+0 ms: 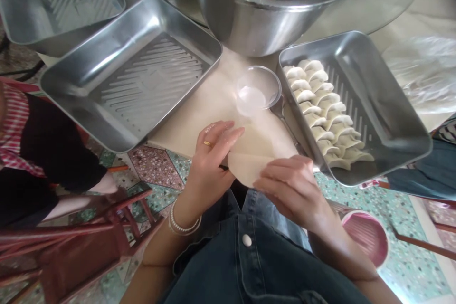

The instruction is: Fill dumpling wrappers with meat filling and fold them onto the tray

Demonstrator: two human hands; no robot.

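Observation:
A round dumpling wrapper (pixel 245 167) is held at the table's near edge. My right hand (pixel 290 187) pinches its right side with curled fingers. My left hand (pixel 210 161), with a gold ring and a bead bracelet, touches the wrapper's left edge with its fingers stretched out over a stack of wrappers (pixel 263 140). Just beyond them stands a small clear bowl of water (pixel 257 90). A steel tray (pixel 392 123) on the right holds a row of several folded dumplings (pixel 326 114).
A large steel bowl of minced filling (pixel 263 14) stands at the back. An empty steel tray (pixel 131 76) lies on the left, another (pixel 57 4) behind it. A person in a checked top (pixel 21 142) sits at left on red stools. A pink bucket (pixel 366 235) stands on the floor.

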